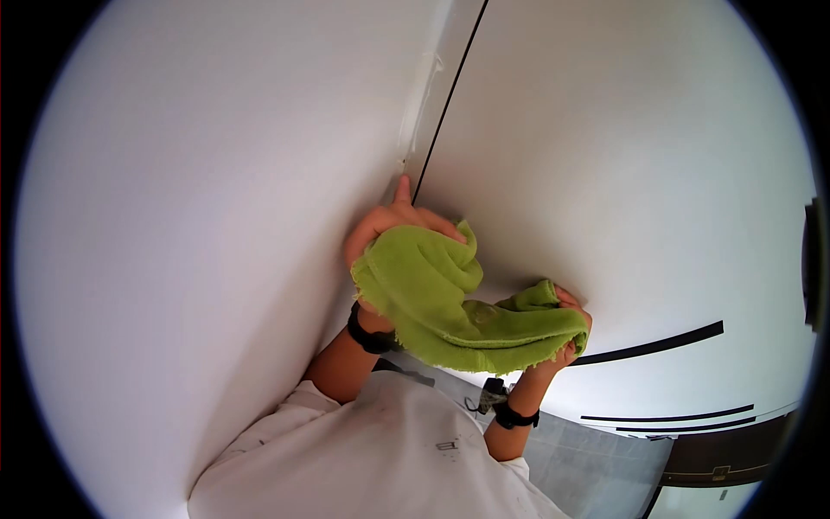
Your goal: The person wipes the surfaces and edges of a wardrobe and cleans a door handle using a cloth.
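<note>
A green cloth [432, 285] with frayed edges hangs between my two hands, bunched and folded. My left hand [373, 232] grips its upper left part, with the index finger stretched out toward the seam where two white surfaces meet. A small yellowish speck [403, 162] lies on the seam just beyond that fingertip. Lower on the right, my right hand [572, 322] is closed around the other end of the cloth, partly covered by it. Dark bands circle both of my wrists.
A white wall [173, 216] rises close on the left. Another white panel [622, 173] fills the right, edged by a thin black line [450, 104]. Black slots [653, 344] cut the panel lower down. Grey floor [588, 458] shows below.
</note>
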A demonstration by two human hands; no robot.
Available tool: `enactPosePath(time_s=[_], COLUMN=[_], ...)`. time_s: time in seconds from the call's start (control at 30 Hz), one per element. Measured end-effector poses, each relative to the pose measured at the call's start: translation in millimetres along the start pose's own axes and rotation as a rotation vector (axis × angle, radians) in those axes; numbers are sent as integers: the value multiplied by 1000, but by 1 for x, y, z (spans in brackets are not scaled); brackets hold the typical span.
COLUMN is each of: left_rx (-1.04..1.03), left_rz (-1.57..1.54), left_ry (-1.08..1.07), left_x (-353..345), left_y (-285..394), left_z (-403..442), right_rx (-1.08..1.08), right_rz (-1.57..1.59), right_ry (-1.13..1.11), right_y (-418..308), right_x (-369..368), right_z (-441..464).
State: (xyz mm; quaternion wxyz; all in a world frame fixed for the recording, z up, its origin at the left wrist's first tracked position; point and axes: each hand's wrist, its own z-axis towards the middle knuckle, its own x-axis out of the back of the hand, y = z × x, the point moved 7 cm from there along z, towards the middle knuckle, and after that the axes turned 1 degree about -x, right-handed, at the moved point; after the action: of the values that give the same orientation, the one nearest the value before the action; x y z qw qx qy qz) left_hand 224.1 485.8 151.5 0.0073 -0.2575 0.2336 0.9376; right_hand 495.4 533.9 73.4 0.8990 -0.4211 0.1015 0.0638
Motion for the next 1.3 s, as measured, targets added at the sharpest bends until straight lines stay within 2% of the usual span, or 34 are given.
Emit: enactPosePath(time_s=[0.23,0.4,0.47,0.6,0.87,1.0,1.07,1.17,1.3], left_rx=[-5,-8,-27,-35,-49,86,4,-82,-79], left_rz=[-4,-31,23,28,-81,112,-47,-56,-62], left_ry=[2,28,-51,-61,-7,8,62,38,46], left_x=[-3,-3,-4,-1,6,8,9,7,5], left_y=[-3,-1,0,-1,-2,-11,-2,2,4], left_z=[0,1,2,2,1,-5,3,2,-1], right_rx=[15,-7,2,11,27,19,12,8,17], right_rz=[36,-48,-53,-73,-38,-23,-32,-22,43], right_ry=[-24,-19,-17,-10,-32,-28,-26,-34,-52], right_y=[0,6,5,2,-1,-1,0,3,5], right_x=[2,6,4,1,-1,1,2,6,5], right_z=[4,-1,1,1,1,1,0,-2,-1])
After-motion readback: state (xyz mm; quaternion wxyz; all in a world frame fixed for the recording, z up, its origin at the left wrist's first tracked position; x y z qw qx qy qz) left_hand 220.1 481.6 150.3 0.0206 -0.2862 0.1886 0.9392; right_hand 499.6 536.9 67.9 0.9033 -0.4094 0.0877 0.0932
